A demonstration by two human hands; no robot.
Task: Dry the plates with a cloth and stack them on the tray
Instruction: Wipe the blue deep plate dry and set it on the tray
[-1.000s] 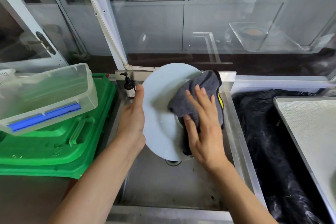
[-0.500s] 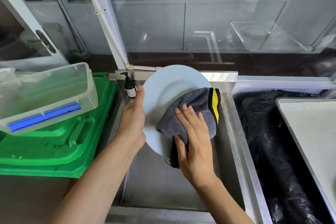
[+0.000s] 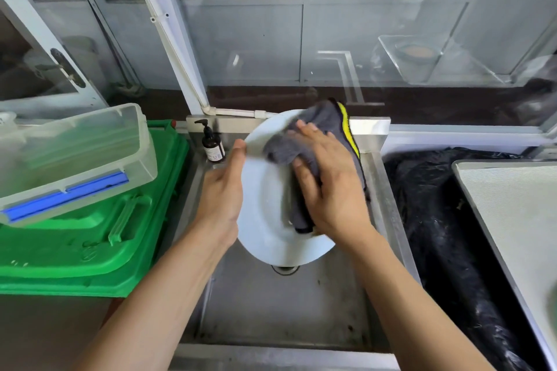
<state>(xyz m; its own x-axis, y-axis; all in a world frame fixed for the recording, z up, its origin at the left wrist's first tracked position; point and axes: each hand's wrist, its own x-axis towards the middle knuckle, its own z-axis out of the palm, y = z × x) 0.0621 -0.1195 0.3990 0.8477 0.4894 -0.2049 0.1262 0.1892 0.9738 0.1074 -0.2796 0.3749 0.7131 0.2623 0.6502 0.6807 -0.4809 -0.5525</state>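
The left hand (image 3: 221, 190) grips the white plate (image 3: 265, 220) by its rim; the right hand (image 3: 328, 187) presses the gray cloth (image 3: 319, 129) flat; rub all over, holding tight.

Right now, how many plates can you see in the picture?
1. The white plate is held over the sink, the left hand on its edge, the right hand pressing the cloth on it. Others may be out of view.

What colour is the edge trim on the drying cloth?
Yellow with black edging, on a grey cloth; head view.
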